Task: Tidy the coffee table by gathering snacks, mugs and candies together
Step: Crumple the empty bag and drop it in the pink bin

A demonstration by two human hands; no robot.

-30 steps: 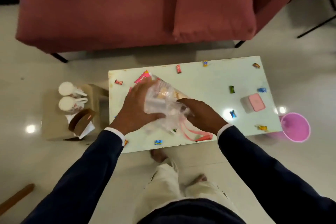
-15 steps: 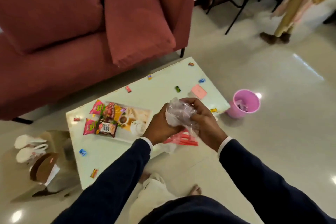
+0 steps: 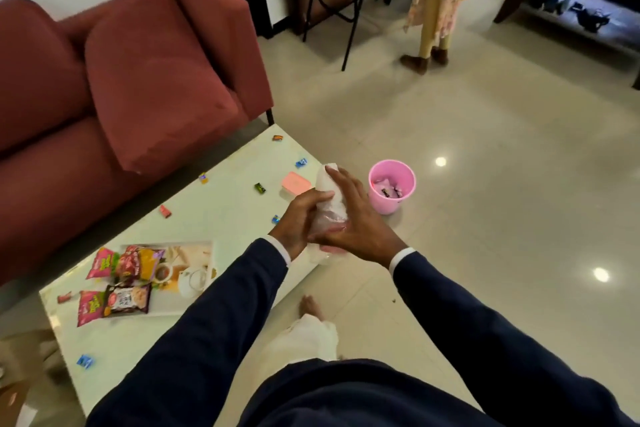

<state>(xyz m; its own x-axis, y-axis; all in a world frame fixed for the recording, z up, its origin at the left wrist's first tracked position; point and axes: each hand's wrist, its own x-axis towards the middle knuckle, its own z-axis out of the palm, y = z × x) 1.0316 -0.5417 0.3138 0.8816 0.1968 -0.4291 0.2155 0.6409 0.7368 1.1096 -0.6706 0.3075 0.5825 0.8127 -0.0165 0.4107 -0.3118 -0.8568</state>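
Observation:
A crumpled clear plastic bag (image 3: 329, 204) is rolled between my left hand (image 3: 300, 218) and my right hand (image 3: 356, 224), above the right end of the white coffee table (image 3: 221, 218). A white tray (image 3: 180, 302) at the table's left holds several snack packets (image 3: 128, 298) and a white mug (image 3: 192, 279). Small wrapped candies lie scattered on the table, among them a red one (image 3: 165, 211), a green one (image 3: 260, 188) and a blue one (image 3: 85, 361). A pink box (image 3: 295, 182) sits just behind my hands.
A pink bin (image 3: 391, 185) with wrappers inside stands on the tiled floor right of the table. A red sofa (image 3: 114, 87) with a cushion runs behind the table. A person's legs (image 3: 429, 52) and black stands are farther back. My bare foot (image 3: 310, 305) is under the table's near edge.
The bag came off the tray, baring the snacks and mug, and is now squeezed into a tight roll between both hands. My view swung right and up toward the bin.

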